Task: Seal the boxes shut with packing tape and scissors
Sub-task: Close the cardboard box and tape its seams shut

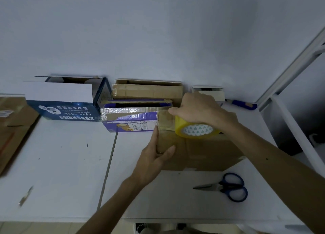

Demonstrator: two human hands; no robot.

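Currently the brown cardboard box (202,152) lies right of centre on the white table (70,163), and I judge it is mid-taping. On its far top the right hand (198,108) curls around the yellow roll of packing tape (195,130), likely to draw a strip. The left hand (154,156) lies uncurled, fingers straight along the box's left side and thumb on top, bracing it. At the near right, the blue-handled scissors (226,187) wait for the cut.

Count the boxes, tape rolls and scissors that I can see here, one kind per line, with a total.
Boxes: 6 (brown at far left, blue-and-white, purple, brown at the back, small white, brown in front)
Tape rolls: 1
Scissors: 1 pair
Total: 8
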